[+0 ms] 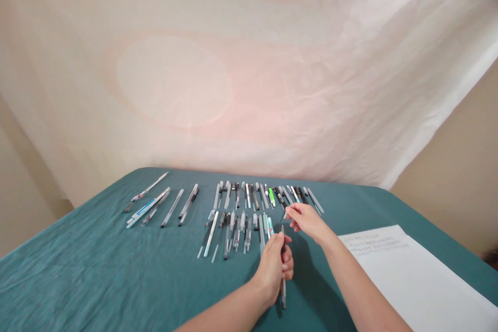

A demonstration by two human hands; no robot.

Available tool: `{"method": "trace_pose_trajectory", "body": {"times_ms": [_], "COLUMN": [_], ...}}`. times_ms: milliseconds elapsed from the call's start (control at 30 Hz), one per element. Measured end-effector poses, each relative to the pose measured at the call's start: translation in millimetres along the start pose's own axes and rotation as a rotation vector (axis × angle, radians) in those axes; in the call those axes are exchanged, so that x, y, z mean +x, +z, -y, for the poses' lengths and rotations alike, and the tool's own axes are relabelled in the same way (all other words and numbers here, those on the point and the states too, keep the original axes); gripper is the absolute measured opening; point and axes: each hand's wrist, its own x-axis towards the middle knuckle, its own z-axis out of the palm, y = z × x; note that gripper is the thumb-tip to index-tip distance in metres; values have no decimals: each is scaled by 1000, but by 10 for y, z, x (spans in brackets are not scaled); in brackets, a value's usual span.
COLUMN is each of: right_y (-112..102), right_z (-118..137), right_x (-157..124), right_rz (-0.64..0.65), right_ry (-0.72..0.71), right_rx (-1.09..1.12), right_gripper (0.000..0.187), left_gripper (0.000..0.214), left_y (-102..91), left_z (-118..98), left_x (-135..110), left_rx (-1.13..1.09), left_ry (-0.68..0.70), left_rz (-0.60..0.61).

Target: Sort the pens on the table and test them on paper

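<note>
My left hand (274,264) is closed around a pen (284,298). The pen's pointed end rises above my fingers and its clear lower part hangs out below the fist. Just above it and to the right, the thumb and fingertips of my right hand (307,220) are pinched together. A thin, small piece shows at those fingertips, too small to name. Left of my hands lies a near row of pens, with a white pen (211,233) among clear barrels, caps and refills. Behind it runs a second row, which includes a bright green piece (272,197).
A white sheet of paper (420,275) with handwriting at its top lies on the right of the green-covered table (97,275). Further left are several pens, among them a blue and white pen (146,207) and a clear pen (172,208). A pale cloth (249,72) hangs behind the table.
</note>
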Motion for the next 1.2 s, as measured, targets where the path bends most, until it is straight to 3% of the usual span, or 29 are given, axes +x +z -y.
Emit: {"method": "trace_pose_trajectory", "body": {"times_ms": [233,467,767,900,1000,1067,1200], "right_y": [263,320,159,14,-5,18,15], "right_z": [-236,-254,-100,104,241,294,314], "right_x": [115,116,49,-95,-193,-220,-187], "right_rz": [-110,-221,-91,141,298,290,141], "right_ry": [-67,-121,-72,4,37,20,3], "right_rx": [-170,-251,-115,58,170,170,230], "right_gripper": [22,25,29,42,39,35,32], "left_gripper": [24,28,39,37,36,36,37], "left_y": [-70,-88,-44,-34,-28,-20,-2], "left_z": [40,88,21,-23,-50,-63,-50], "left_x": [58,76,60,40,26,14,-6], "left_rx": [-47,-11,12,36,64,85,97], "left_ry": [64,102,166,210,213,211,139], "left_rz": [-20,-18,22,58,80,80,52]}}
